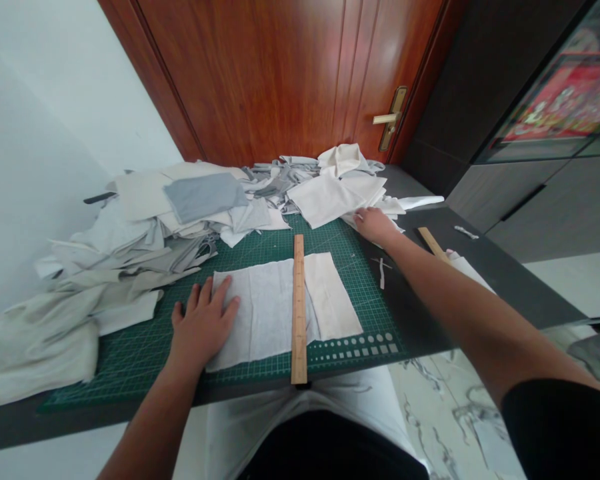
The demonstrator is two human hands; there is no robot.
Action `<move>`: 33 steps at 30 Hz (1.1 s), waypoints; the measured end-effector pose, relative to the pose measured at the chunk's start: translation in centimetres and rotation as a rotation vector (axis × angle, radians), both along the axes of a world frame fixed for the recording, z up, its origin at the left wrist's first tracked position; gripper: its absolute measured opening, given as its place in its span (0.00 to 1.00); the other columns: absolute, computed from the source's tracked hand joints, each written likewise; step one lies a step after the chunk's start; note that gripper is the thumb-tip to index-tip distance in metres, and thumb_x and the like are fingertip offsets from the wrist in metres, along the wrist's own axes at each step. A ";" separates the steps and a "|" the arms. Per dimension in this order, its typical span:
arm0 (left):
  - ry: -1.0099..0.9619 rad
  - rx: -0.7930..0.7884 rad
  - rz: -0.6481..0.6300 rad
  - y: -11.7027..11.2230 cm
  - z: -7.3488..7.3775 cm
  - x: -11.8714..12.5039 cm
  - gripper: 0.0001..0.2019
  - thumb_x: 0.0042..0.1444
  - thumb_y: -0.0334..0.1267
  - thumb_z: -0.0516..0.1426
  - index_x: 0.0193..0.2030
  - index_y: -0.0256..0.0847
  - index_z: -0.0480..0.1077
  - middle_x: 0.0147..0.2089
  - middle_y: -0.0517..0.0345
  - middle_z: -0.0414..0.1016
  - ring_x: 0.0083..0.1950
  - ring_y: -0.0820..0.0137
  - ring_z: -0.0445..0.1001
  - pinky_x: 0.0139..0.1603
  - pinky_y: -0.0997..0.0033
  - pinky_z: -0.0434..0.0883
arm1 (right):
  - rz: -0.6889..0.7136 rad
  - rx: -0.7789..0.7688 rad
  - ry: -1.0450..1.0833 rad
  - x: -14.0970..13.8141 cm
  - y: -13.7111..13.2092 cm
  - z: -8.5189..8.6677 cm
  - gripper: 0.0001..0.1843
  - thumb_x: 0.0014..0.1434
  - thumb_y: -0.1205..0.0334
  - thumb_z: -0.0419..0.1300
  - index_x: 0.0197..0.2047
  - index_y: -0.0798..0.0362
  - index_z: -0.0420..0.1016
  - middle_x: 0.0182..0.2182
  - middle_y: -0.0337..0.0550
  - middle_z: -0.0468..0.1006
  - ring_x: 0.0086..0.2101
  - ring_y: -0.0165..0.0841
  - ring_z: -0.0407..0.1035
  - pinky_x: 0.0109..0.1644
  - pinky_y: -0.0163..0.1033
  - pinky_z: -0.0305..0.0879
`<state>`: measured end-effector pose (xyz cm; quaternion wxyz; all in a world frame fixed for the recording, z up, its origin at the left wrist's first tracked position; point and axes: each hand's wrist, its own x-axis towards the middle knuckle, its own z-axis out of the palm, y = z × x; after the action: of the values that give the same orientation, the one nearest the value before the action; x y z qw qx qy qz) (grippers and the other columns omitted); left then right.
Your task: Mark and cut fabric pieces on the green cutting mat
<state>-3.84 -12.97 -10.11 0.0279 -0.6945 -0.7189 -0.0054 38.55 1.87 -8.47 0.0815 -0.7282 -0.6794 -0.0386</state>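
Note:
My left hand (203,323) lies with fingers spread on the left edge of a pale grey cloth (273,310). A wooden ruler (299,310) stands lengthwise across that cloth, its near end reaching past the table edge. To the ruler's right shows a cream cloth piece (333,297). Both pieces rest on a green cutting mat (260,250). Stretched out to the far right, my right hand (375,225) has its fingers curled at the near edge of a stack of white cloth (327,197); its fingertips are partly hidden.
A heap of grey and cream cloth (130,227) covers the mat's left and back. Behind the table stands a wooden door (280,80). A second wooden strip (433,245) lies right of my forearm, near small scraps (465,232). Scraps litter the floor (430,407).

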 end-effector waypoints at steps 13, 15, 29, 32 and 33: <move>-0.027 -0.015 0.010 0.4 0.1 0.2 0.31 0.71 0.54 0.37 0.77 0.50 0.53 0.79 0.47 0.51 0.79 0.46 0.50 0.73 0.33 0.52 | -0.278 -0.087 0.099 11.3 -6.8 -4.1 0.33 0.72 0.46 0.44 0.73 0.52 0.63 0.71 0.58 0.62 0.69 0.54 0.55 0.68 0.63 0.55; -0.028 -0.013 0.002 0.5 0.1 0.1 0.32 0.71 0.54 0.37 0.77 0.50 0.54 0.79 0.47 0.52 0.79 0.46 0.49 0.72 0.33 0.52 | -0.246 -0.071 0.098 11.1 -6.7 -4.0 0.33 0.73 0.45 0.42 0.72 0.51 0.65 0.72 0.56 0.60 0.69 0.54 0.54 0.68 0.63 0.54; -0.031 -0.021 0.004 0.6 0.0 0.1 0.32 0.71 0.55 0.37 0.77 0.49 0.54 0.79 0.47 0.51 0.78 0.45 0.50 0.72 0.32 0.52 | 0.010 0.003 0.055 10.4 -7.3 -2.3 0.33 0.70 0.48 0.51 0.73 0.53 0.63 0.73 0.51 0.59 0.69 0.48 0.56 0.71 0.55 0.54; -0.039 -0.001 -0.009 0.6 -0.1 0.0 0.31 0.71 0.55 0.38 0.77 0.50 0.54 0.79 0.48 0.53 0.78 0.45 0.50 0.72 0.32 0.52 | -0.216 -0.008 -0.013 12.6 -10.2 -2.7 0.39 0.66 0.42 0.55 0.74 0.53 0.61 0.72 0.56 0.59 0.66 0.58 0.60 0.66 0.61 0.60; -0.042 0.002 -0.011 0.6 -0.2 0.0 0.31 0.72 0.54 0.38 0.77 0.50 0.54 0.79 0.48 0.53 0.78 0.45 0.50 0.72 0.32 0.52 | -0.292 -0.028 -0.035 13.6 -11.5 -3.2 0.40 0.65 0.41 0.55 0.73 0.54 0.62 0.71 0.58 0.62 0.64 0.59 0.62 0.64 0.61 0.62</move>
<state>-3.85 -12.36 -10.28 0.0135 -0.6981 -0.7156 -0.0207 52.10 -9.64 -11.65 0.0530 -0.8197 -0.5679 -0.0534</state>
